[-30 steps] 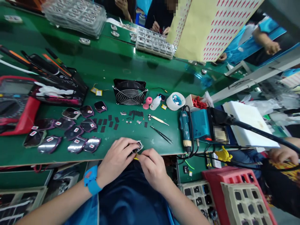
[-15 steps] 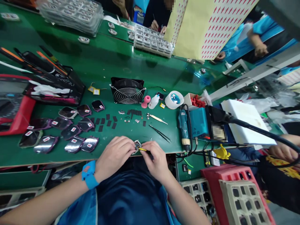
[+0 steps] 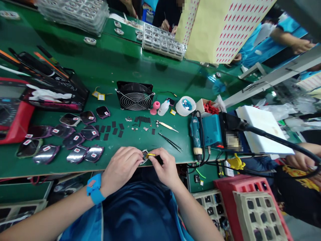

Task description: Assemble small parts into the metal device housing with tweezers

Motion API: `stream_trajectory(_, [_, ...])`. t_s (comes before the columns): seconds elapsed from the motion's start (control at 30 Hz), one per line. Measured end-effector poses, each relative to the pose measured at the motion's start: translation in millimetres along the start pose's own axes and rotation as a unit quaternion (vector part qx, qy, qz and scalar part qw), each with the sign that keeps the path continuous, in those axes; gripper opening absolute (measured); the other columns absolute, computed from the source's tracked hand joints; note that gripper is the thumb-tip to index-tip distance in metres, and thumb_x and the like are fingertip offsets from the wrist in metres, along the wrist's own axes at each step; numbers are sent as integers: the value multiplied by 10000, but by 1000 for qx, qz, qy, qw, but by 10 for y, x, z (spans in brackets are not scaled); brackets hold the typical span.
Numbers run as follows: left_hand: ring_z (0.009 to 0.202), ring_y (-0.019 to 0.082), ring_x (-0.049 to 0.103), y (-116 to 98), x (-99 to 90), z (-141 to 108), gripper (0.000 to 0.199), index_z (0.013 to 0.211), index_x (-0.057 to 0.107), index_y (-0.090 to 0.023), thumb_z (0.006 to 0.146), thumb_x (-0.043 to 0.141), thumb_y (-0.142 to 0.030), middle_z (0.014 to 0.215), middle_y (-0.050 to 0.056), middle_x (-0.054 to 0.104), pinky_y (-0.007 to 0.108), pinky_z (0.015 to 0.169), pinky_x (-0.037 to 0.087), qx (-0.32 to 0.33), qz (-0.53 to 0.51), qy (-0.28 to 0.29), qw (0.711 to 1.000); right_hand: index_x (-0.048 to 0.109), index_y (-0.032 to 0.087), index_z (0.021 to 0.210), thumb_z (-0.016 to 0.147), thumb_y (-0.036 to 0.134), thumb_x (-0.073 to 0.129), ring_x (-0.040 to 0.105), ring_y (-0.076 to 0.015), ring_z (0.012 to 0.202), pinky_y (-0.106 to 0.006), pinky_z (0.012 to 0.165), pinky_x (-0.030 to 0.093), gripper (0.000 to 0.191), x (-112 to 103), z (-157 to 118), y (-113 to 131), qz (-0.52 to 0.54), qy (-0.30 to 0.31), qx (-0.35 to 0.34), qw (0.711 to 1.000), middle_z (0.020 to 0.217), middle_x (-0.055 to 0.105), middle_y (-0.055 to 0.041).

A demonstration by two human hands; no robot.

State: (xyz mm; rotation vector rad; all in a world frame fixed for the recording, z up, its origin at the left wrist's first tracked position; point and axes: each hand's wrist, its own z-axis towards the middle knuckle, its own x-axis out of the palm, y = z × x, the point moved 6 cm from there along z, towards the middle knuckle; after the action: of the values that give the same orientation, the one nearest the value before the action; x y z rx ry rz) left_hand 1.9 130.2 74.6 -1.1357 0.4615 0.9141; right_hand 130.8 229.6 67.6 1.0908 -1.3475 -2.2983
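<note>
At the near edge of the bench, my left hand (image 3: 125, 167) pinches a small pale device casing (image 3: 144, 157) with electronic parts showing inside. Thumb and fingers of my right hand (image 3: 165, 166) close on a thin yellow piece, apparently a small battery (image 3: 151, 154), held against the casing's right side. My fingertips partly cover both items. Beyond my hands lie black tweezers (image 3: 171, 142), a wooden-handled tool (image 3: 168, 126) and several black pads (image 3: 114, 130). Dark screens in purple or pale frames (image 3: 76, 154) are laid out on the left.
A black fan (image 3: 135, 97) stands mid-bench, with a white bottle (image 3: 164, 107) and a round white tub (image 3: 185, 106) beside it. An electric screwdriver (image 3: 196, 137) hangs right, near a teal unit (image 3: 211, 130). A multimeter (image 3: 12, 110) sits left. Other people work across and to the right.
The yellow piece has risen slightly and turned at the casing, with my right fingers shifting along with it. The casing is tilted a little differently. Across the bench, a co-worker's arm has moved right.
</note>
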Motion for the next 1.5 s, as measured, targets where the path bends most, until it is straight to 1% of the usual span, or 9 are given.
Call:
stream_trajectory(0.23, [907,170,673,3,-10,-4,150,925,616,-201,1037,516,-190,939,12,740,312,830,468,17,-1,-15,1000,694,198,979,972,190,608,700,-171,785,-282,732,573,86,-24,28,6,-15,2,-15,1000,874,752,-50])
stream_trajectory(0.37, [911,183,681,27,11,-6,179,932,630,-207,1040,487,-213,947,24,747,332,829,479,-3,-7,5,1000,717,208,1011,986,206,580,704,-170,793,-290,762,588,140,-21,41,5,-17,14,-24,999,876,753,-49])
stream_trajectory(0.5, [908,197,681,30,22,-12,194,924,637,-208,1036,479,-223,937,35,747,349,834,484,-14,0,14,1000,725,205,1017,993,222,581,700,-171,790,-292,760,586,147,-12,31,-10,-23,16,-19,999,869,750,-50])
stream_trajectory(0.73, [927,202,688,17,16,-19,229,923,619,-209,1064,445,-259,957,40,747,354,848,481,-7,8,28,1000,720,218,1027,1005,221,579,698,-174,804,-297,763,581,142,-7,-6,-6,-31,11,-31,999,880,751,-45])
stream_trajectory(1.0, [949,193,694,6,-15,-10,202,912,604,-205,1055,463,-223,967,40,749,343,870,497,19,0,23,1000,696,197,1013,1012,178,583,702,-175,831,-291,783,572,115,-19,-8,43,-26,6,-55,998,926,769,-57])
stream_trajectory(1.23, [941,194,712,75,1,-18,227,916,651,-211,1056,496,-298,960,32,772,343,882,529,-12,-10,28,1000,704,206,1011,1006,198,591,698,-163,818,-272,769,565,114,-36,9,-19,3,11,-27,1000,907,756,-44])
stream_trajectory(1.3, [945,194,719,75,-13,-23,220,935,656,-212,1060,499,-304,965,28,775,342,881,542,-15,-13,17,1000,703,207,1010,1004,203,594,696,-158,812,-269,768,567,108,-43,7,-37,12,9,-21,1000,902,751,-39])
stream_trajectory(1.4, [954,188,721,56,-38,-37,159,1031,650,-210,1063,510,-278,988,24,773,331,874,553,-3,-5,-7,1000,692,206,1003,1001,197,591,692,-156,811,-269,758,568,102,-47,-10,-37,13,5,-17,1000,895,736,-38])
stream_trajectory(1.5, [963,194,717,35,-33,-63,127,1107,631,-201,1047,560,-287,1014,36,762,336,883,553,22,16,-20,999,681,209,1024,1007,183,558,684,-168,843,-287,768,570,127,-79,-39,-9,-18,-13,-30,999,915,716,-51])
